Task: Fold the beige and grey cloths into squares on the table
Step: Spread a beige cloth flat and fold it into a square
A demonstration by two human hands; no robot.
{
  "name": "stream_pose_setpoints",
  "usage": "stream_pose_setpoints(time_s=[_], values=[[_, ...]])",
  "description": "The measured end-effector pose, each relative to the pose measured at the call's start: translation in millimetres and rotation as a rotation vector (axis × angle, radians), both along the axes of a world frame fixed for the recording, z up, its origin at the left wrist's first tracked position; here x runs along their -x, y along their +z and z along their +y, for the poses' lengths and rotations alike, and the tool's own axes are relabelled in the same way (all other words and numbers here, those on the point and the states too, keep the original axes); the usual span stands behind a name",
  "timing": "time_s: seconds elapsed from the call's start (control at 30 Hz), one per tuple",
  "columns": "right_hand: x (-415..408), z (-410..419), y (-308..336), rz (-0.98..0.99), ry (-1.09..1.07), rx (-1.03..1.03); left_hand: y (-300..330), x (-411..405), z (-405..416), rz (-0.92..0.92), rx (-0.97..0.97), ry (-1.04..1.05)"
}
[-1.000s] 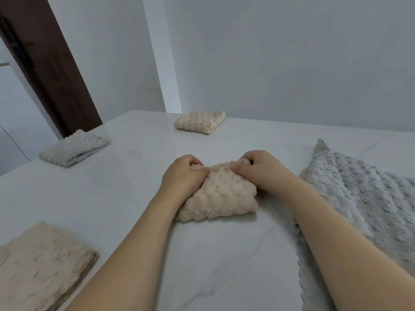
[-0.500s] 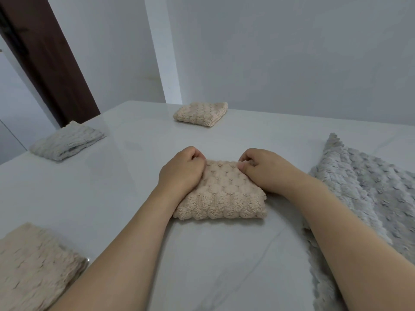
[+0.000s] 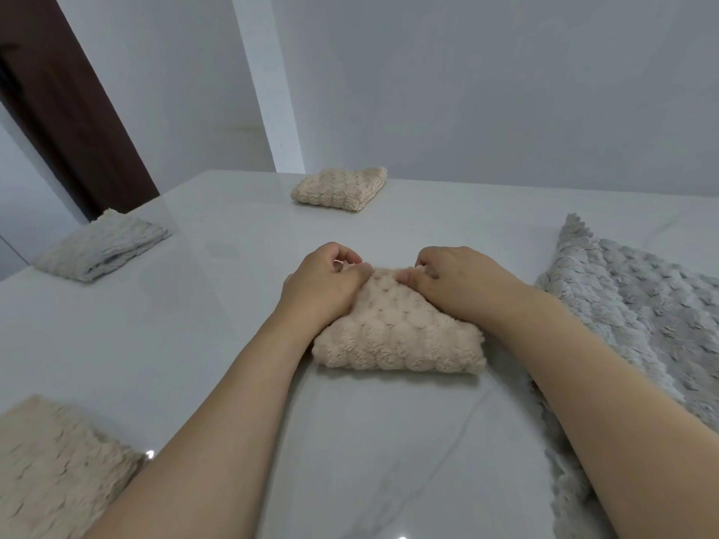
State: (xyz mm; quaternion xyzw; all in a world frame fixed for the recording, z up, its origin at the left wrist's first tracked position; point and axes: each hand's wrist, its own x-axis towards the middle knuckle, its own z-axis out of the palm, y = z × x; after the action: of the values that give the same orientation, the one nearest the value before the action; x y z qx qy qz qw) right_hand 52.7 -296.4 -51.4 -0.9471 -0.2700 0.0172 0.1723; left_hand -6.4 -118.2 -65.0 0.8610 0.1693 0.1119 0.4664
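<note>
A folded beige cloth [image 3: 397,336] lies in the middle of the white table [image 3: 389,461]. My left hand [image 3: 323,285] pinches its far left corner with curled fingers. My right hand [image 3: 455,282] pinches its far right corner the same way. The two hands sit close together at the cloth's far edge. A large grey cloth [image 3: 638,305] lies spread out at the right, partly under my right forearm.
A folded beige cloth [image 3: 340,188] lies at the table's far edge. A folded grey cloth [image 3: 103,250] sits at the far left edge. Another beige cloth [image 3: 54,468] lies at the near left. A dark door frame [image 3: 66,110] stands behind, left.
The beige cloth went from a skewed lump to a flat folded square. Both hands have drawn closer together at its far edge.
</note>
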Motion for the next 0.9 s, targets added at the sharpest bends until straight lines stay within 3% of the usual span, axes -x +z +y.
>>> stream_pose_setpoints(time_s=[0.33, 0.53, 0.77, 0.9], values=[[-8, -12, -11, -0.075, -0.164, -0.196, 18, 3, 4, -0.049, 0.47, -0.117], [-11, -12, -14, -0.082, -0.201, -0.251, 5, -5, -8, 0.027, 0.117, 0.007], [-11, -10, -13, -0.084, -0.221, -0.228, 20, 14, -6, 0.002, 0.365, -0.13], [-12, -12, -12, -0.047, -0.227, -0.216, 5, 31, -7, 0.002, 0.324, -0.078]])
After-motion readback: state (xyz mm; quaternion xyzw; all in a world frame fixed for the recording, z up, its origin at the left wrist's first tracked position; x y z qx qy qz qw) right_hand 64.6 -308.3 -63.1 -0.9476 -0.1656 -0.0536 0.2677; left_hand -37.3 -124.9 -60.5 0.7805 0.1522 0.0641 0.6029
